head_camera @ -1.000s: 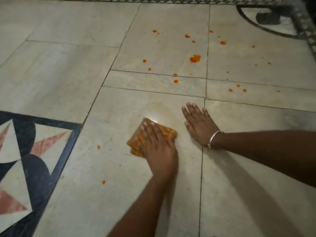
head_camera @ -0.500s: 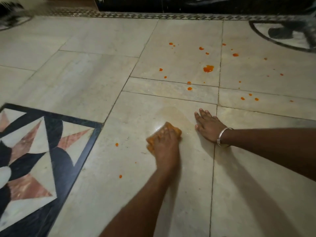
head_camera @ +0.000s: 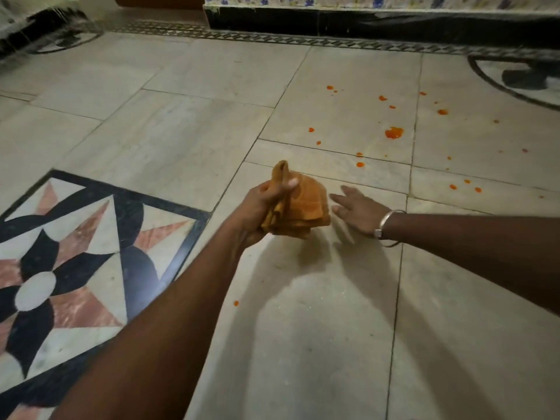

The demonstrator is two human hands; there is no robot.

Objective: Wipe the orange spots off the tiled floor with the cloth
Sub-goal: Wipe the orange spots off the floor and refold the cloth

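1. The left hand (head_camera: 257, 212) reaches forward from the lower left on a nearly straight arm, wrist turned so the thumb side faces up; its grip is closed around the orange cloth (head_camera: 298, 204), with the thumb pressed across the upper folds.
2. The cloth is bunched and folded, lifted clear of the tiled floor (head_camera: 318, 344), and it throws a shadow on the tile just below. One folded end sticks up above the thumb, so its long axis runs roughly upright and tilts slightly away from the camera, while the broader layered part hangs to the right of the palm.
3. The right hand (head_camera: 357, 212) comes in from the right edge with the forearm about level, palm down, fingers spread and aimed left toward the cloth. Its grip is open and holds nothing; it sits just beside the cloth, and whether it touches the floor cannot be told.
4. A metal bangle (head_camera: 391, 227) circles the right wrist.
5. Orange spots (head_camera: 394, 132) lie scattered over the tiles beyond the hands, and a lone one (head_camera: 236, 303) lies near the left forearm.
6. A star-patterned inlay (head_camera: 75, 262) fills the floor at the left.
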